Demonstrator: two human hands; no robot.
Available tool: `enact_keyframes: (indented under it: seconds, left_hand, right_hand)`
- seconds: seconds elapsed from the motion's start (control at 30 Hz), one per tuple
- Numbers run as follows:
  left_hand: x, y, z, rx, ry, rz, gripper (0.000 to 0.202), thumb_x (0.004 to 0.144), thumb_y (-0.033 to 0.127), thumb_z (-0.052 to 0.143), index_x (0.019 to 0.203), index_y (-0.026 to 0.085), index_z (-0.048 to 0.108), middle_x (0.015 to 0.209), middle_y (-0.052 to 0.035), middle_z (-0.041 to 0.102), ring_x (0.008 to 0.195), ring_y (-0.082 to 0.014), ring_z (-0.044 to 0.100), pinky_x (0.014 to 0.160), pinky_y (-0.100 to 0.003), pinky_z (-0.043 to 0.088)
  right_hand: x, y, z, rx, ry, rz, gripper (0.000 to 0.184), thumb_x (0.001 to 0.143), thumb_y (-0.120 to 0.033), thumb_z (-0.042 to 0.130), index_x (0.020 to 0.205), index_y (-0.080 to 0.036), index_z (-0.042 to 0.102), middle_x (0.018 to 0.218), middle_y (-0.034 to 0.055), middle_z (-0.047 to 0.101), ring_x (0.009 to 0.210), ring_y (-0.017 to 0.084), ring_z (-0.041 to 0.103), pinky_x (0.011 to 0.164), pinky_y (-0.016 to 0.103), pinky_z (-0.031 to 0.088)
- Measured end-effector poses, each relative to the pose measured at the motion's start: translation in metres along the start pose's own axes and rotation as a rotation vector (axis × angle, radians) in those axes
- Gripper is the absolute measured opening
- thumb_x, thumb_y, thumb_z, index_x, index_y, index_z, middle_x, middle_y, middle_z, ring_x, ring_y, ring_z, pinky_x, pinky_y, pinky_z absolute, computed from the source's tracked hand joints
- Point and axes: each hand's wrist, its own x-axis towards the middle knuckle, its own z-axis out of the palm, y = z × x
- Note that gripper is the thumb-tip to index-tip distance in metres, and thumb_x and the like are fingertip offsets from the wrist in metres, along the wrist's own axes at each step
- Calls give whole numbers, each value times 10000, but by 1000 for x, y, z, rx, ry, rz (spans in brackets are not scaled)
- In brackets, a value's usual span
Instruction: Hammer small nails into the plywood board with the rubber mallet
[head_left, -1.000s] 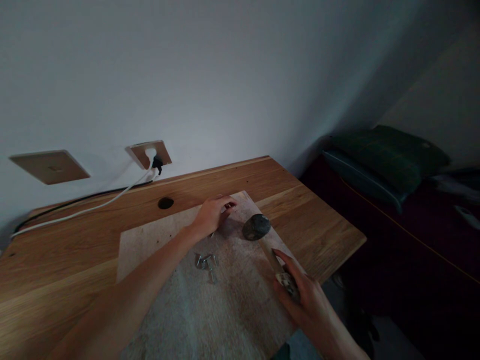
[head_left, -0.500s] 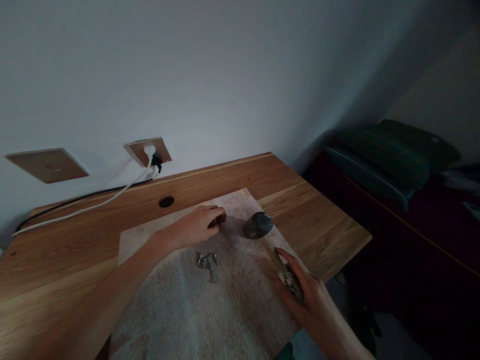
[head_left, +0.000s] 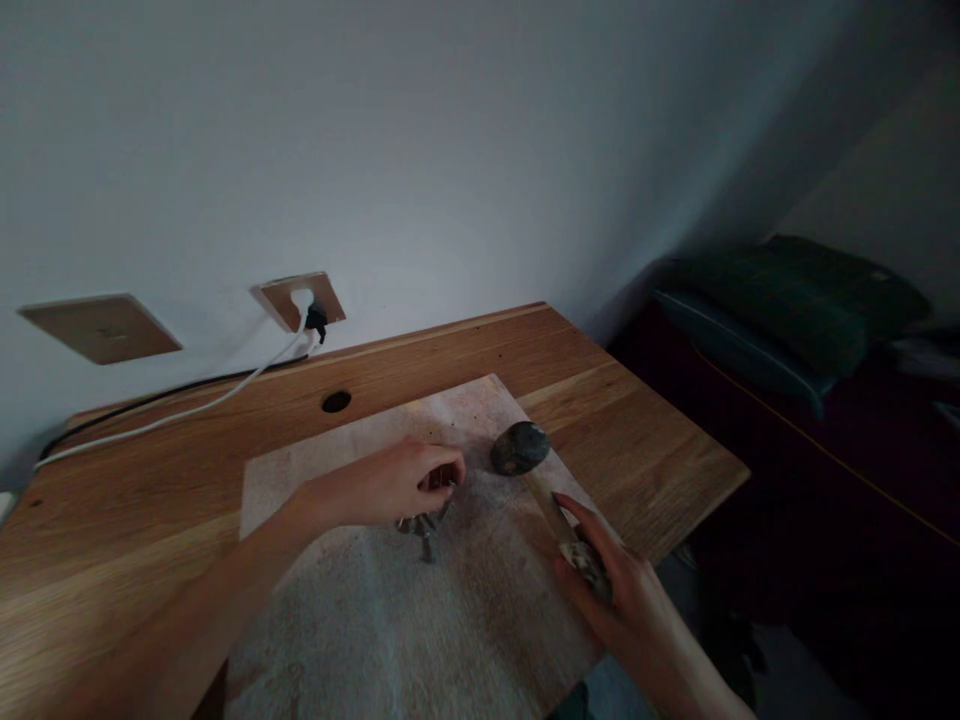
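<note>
My right hand (head_left: 619, 590) is wrapped around the handle of a mallet (head_left: 551, 512) with a dark, thick head (head_left: 520, 448). The mallet lies at a slant over the right side of a worn board (head_left: 360, 620). Above the middle of the board, my left hand (head_left: 416, 485) has its fingers curled and the thumb drawn towards them. Something thin and shiny shows at its fingertips, too small and blurred to name. Just below that hand lies a small pile of metal screws or nails (head_left: 426, 535), partly hidden by it.
The board rests on a wooden desk (head_left: 645, 440) against a wall. A round cable hole (head_left: 336, 401) is behind the board. White and black cables (head_left: 172, 420) run from a wall socket (head_left: 289, 300) along the left. Cushions (head_left: 795, 310) lie at the right.
My left hand has come down and nearer to me, over the pile of metal pieces, and covers part of it. My right hand and the mallet have hardly moved.
</note>
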Motion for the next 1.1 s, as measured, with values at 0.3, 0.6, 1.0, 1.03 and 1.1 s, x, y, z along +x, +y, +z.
enact_keyframes:
  seconds: [0.3, 0.6, 1.0, 1.03, 1.1]
  left_hand:
    - [-29, -18, -5, 107, 15, -60, 135, 928, 121, 550, 859, 208, 627, 854, 6, 659, 803, -165, 621, 747, -291, 406]
    - [-21, -2, 8, 74, -7, -8, 170, 951, 121, 549, 976, 242, 666, 951, 5, 707, 924, -188, 664, 823, -312, 451]
    - [0, 1, 17, 119, 78, 30, 180, 951, 162, 594, 1068, 244, 704, 1016, -26, 763, 925, -212, 709, 860, -341, 513]
    - [3, -2, 16, 120, 123, 20, 151, 949, 174, 608, 1051, 236, 700, 995, -26, 762, 893, -206, 705, 834, -333, 514]
    - [14, -9, 11, 109, 218, 18, 105, 919, 153, 641, 985, 216, 693, 943, -20, 756, 831, -189, 695, 788, -311, 512]
  right_hand:
    - [1, 3, -1, -1, -21, 5, 529, 1029, -366, 548, 1527, -189, 556, 1122, 119, 816, 876, 252, 802, 823, 340, 629]
    - [2, -1, -3, 16, -6, 0, 521, 1024, -382, 533, 1503, -183, 576, 1144, 128, 819, 893, 262, 809, 801, 345, 634]
    - [1, 2, 0, 20, 1, -3, 513, 1032, -384, 529, 1498, -177, 587, 1192, 133, 820, 996, 266, 812, 847, 332, 635]
    - [1, 2, 0, 15, -5, -1, 515, 1036, -384, 528, 1505, -178, 582, 1205, 135, 816, 996, 265, 810, 849, 333, 634]
    - [0, 4, -1, 3, -21, 5, 525, 1044, -392, 531, 1522, -178, 565, 1233, 140, 807, 1005, 263, 807, 860, 334, 632]
